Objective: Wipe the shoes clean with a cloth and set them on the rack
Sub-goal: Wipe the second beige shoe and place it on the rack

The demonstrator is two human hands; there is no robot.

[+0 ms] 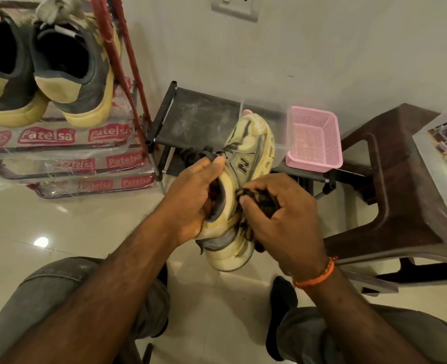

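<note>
In the centre of the frame the left hand (193, 195) gripped a cream sneaker (246, 179) at its collar, with the fingers curled inside the opening and the thumb on the tongue; I think this kept the shoe steady and turned its side to the person. The right hand (282, 219) had its fingers bunched tightly around a dark cloth (259, 200), pressed on the shoe's side near the heel, probably for wiping there. Behind it, a low black rack (198, 114) stood at the wall, dusty on top. In the upper left, two grey and yellow shoes (67, 67) were resting on a red-framed rack (128, 61).
</note>
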